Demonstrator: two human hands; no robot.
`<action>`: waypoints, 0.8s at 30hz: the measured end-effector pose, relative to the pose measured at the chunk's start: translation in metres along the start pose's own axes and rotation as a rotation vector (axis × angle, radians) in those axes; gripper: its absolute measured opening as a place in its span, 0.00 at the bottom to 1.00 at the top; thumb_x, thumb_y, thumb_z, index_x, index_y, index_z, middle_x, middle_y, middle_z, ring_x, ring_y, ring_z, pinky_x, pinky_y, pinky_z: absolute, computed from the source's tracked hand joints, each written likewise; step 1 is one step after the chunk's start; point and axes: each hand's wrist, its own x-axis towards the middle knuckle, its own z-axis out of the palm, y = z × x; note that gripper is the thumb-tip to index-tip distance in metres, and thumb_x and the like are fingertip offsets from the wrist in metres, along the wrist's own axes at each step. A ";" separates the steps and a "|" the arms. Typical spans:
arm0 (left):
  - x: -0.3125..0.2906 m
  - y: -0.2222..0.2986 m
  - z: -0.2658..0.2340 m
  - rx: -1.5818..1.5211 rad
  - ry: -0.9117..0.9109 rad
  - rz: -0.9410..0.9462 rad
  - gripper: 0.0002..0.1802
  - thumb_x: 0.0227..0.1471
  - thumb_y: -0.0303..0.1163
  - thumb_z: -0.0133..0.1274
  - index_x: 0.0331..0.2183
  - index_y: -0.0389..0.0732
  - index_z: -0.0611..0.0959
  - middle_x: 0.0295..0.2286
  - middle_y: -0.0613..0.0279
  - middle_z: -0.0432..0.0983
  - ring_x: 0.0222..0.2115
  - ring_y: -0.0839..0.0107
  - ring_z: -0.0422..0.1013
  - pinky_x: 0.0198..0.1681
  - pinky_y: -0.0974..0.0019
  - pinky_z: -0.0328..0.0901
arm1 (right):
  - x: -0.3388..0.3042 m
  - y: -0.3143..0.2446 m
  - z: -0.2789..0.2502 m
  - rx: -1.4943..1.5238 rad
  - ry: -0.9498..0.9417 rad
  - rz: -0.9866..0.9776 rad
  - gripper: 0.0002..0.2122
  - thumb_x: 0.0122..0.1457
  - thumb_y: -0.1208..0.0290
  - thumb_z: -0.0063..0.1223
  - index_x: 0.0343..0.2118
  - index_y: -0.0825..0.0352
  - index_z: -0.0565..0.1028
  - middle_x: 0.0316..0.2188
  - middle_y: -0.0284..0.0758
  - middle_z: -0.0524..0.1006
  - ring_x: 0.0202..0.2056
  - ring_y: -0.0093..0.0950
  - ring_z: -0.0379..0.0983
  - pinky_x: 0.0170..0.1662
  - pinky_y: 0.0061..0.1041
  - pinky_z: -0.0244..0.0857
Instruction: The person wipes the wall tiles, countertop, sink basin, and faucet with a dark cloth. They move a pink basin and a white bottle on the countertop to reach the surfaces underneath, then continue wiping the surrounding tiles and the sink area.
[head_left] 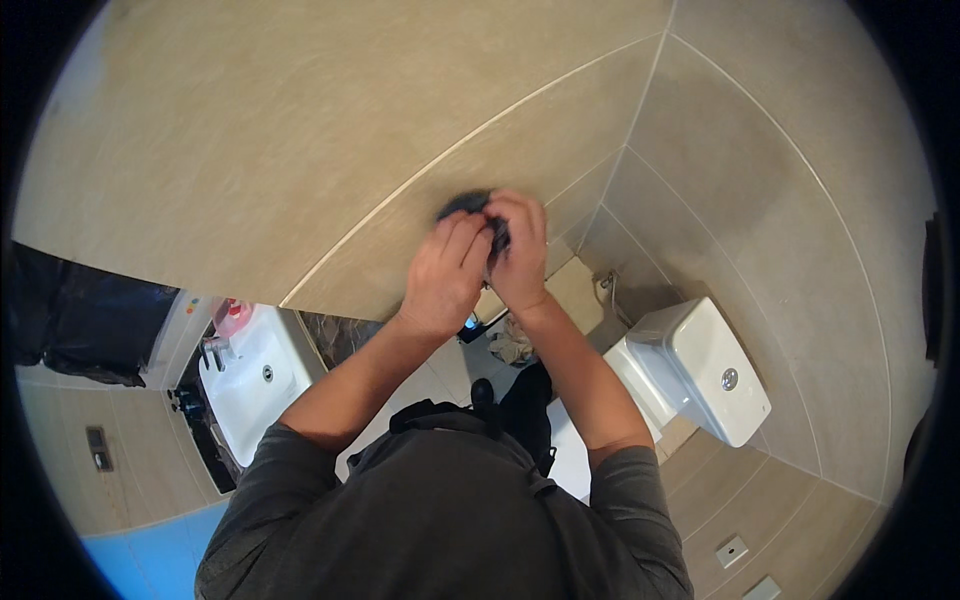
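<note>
Both my hands are raised close together in front of the beige tiled wall. Between them is a dark, rounded object, blurred and partly covered, so its kind cannot be made out. My left hand has its fingers curled onto the near side of this object. From the other side, my right hand bends its fingers over the object's right edge. Whether the object touches the wall is not clear.
At left stands a white washbasin with a tap and a pink container. A white toilet is at right. Below my hands, a crumpled pale cloth or paper lies near the floor. Wall corner at upper right.
</note>
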 end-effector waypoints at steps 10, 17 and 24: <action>0.034 -0.014 -0.037 0.185 0.144 0.086 0.20 0.40 0.26 0.56 0.40 0.33 0.82 0.46 0.49 0.76 0.48 0.50 0.74 0.49 0.51 0.72 | 0.066 -0.022 0.031 -0.025 0.202 -0.288 0.22 0.47 0.79 0.63 0.47 0.54 0.72 0.47 0.35 0.74 0.48 0.40 0.71 0.53 0.39 0.64; 0.016 -0.007 -0.049 -0.022 0.068 -0.005 0.22 0.37 0.22 0.57 0.40 0.31 0.81 0.44 0.49 0.76 0.46 0.50 0.74 0.48 0.52 0.72 | 0.038 -0.034 0.016 -0.011 0.031 -0.180 0.18 0.49 0.77 0.62 0.44 0.56 0.75 0.47 0.35 0.75 0.47 0.41 0.71 0.50 0.40 0.67; 0.004 -0.011 -0.150 0.257 0.402 -0.070 0.20 0.34 0.15 0.60 0.37 0.32 0.84 0.40 0.51 0.79 0.41 0.50 0.77 0.42 0.52 0.73 | 0.090 -0.143 0.056 0.133 0.036 -0.444 0.16 0.51 0.73 0.61 0.45 0.56 0.78 0.48 0.33 0.76 0.50 0.39 0.71 0.51 0.39 0.67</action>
